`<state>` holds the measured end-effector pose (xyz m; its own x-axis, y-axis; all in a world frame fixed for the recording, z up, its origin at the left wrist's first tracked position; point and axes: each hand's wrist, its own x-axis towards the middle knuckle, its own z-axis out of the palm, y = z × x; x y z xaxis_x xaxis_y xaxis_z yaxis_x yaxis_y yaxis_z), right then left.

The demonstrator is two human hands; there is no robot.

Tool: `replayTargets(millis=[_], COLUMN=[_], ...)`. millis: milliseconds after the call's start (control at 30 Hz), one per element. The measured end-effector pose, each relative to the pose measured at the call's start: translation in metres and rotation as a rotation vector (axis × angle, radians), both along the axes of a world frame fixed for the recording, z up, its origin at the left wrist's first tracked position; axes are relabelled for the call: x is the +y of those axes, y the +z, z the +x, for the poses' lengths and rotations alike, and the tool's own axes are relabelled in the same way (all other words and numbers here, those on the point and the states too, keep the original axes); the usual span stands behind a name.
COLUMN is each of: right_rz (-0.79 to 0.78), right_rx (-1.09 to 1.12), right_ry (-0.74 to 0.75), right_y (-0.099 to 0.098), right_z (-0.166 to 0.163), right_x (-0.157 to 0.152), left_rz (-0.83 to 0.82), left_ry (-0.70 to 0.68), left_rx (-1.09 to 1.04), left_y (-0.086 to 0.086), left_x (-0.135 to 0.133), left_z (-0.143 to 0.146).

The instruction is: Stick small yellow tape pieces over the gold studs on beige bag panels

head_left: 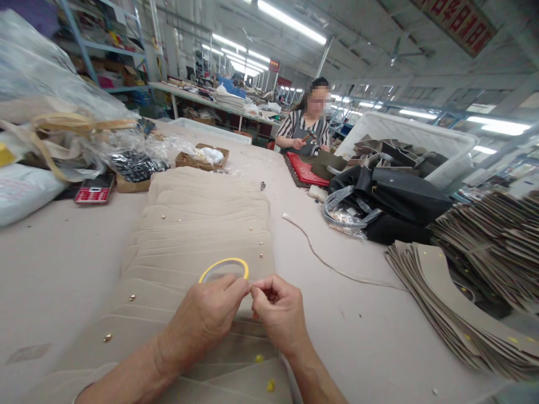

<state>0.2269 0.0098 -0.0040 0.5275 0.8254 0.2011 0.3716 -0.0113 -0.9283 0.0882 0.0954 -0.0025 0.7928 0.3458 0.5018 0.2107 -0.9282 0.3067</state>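
My left hand [206,317] is closed around a thin yellow roll of tape [224,264], held upright over a row of overlapping beige leather pieces [197,224]. My right hand [280,314] is pinched shut right beside the roll's edge, fingertips meeting those of the left; what it pinches is too small to make out. The beige pieces carry small brass studs [108,337] and a few yellow dots [270,385].
A person in a striped top [305,129] works at the far end by a red mat [306,170]. Black bags [400,196], a white bin [421,140] and stacks of cut pieces [475,280] fill the right. A red calculator [95,191], plastic bags and boxes lie left. A cord [320,255] crosses the table.
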Motion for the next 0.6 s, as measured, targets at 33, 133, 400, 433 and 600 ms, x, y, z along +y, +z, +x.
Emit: replayTargets(millis=[33,133,400,433,600], right_rz=[-0.065,-0.145,-0.282,-0.299,-0.396], right_rx=[0.135,0.293,0.209,0.215,0.21], right_ry=[-0.037,-0.136,0.014,0.02,0.081], right_y=[-0.003,-0.016,-0.042,-0.042,-0.04], right_z=[0.005,0.031,0.062,0.061,0.064], right_x=[0.003,0.01,0.012,0.012,0.011], left_rz=[0.021,0.07,0.035,0.02,-0.039], left_ry=[-0.007,-0.011,0.173,0.174,0.145], left_rx=[-0.018,-0.024,0.465,0.48,0.456], left_y=[0.0,-0.003,-0.017,-0.018,-0.029], left_x=[-0.001,0.0,0.012,0.013,0.011], left_z=[0.002,0.007,0.022,0.023,0.023])
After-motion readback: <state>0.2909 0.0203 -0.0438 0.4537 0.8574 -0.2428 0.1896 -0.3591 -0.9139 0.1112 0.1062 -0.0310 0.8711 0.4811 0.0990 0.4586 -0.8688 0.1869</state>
